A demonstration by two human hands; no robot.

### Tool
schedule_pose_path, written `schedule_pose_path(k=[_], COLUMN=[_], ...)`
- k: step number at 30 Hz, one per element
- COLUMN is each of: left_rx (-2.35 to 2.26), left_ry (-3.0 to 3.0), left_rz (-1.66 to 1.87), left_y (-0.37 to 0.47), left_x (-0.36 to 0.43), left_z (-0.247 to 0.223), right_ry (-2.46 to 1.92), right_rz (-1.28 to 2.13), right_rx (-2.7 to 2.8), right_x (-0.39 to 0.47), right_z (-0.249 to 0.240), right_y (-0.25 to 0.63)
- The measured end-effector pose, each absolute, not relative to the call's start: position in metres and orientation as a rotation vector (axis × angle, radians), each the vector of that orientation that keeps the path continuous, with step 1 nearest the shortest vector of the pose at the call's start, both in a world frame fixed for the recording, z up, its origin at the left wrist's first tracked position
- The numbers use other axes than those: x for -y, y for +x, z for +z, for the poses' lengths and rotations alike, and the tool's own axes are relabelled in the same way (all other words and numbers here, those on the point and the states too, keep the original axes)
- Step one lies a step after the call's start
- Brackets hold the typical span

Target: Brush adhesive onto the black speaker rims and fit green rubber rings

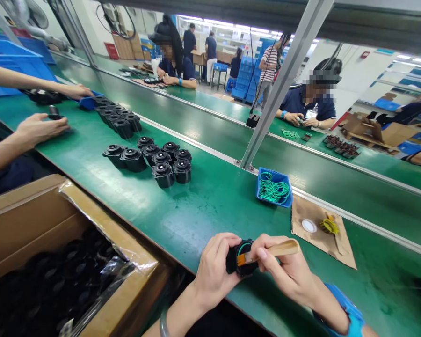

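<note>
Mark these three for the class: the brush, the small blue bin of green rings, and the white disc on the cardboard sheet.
Brush (286,247), head view, on its wooden handle.
Blue bin (279,176), head view, on the inside of its far wall.
White disc (309,225), head view, on its middle.

Workers are sitting at long green benches (210,206) in a factory assembly workshop. Black round parts (161,164) are standing in rows at the centre, and an open carton (101,290) is holding more at near left. Metal posts (284,89) are rising between benches (one is slanting across the view). Blue crates (247,77) are stacking up at the far side, near shelving.
</note>
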State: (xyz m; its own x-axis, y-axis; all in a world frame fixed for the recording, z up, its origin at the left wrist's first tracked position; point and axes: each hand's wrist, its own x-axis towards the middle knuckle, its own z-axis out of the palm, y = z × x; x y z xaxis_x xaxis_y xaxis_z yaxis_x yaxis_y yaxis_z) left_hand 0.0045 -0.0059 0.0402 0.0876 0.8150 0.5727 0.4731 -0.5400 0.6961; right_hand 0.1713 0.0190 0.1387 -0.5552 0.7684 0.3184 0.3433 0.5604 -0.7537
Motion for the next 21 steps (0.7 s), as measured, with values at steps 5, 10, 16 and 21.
schedule_pose_path(k=[5, 10, 16, 21], left_rx=[-1.273, -1.259, -1.236, -1.251], left_ry=[2.099, 2.122, 2.133, 2.140], left_rz=[1.407, 1.363, 1.368, 1.356], left_y=[0.005, 0.005, 0.006, 0.005], left_x=[0.007, 0.009, 0.009, 0.010], left_z=[0.040, 0.039, 0.038, 0.038], right_ry=[-0.895, -0.883, -0.780, -0.877], right_rz=[0.698, 0.669, 0.555, 0.467], right_rx=[2.145, 2.148, 2.237, 2.196], right_x=[-0.026, -0.019, -0.014, -0.023], right_z=[0.136, 0.138, 0.142, 0.138], right_y=[0.174, 0.172, 0.167, 0.171])
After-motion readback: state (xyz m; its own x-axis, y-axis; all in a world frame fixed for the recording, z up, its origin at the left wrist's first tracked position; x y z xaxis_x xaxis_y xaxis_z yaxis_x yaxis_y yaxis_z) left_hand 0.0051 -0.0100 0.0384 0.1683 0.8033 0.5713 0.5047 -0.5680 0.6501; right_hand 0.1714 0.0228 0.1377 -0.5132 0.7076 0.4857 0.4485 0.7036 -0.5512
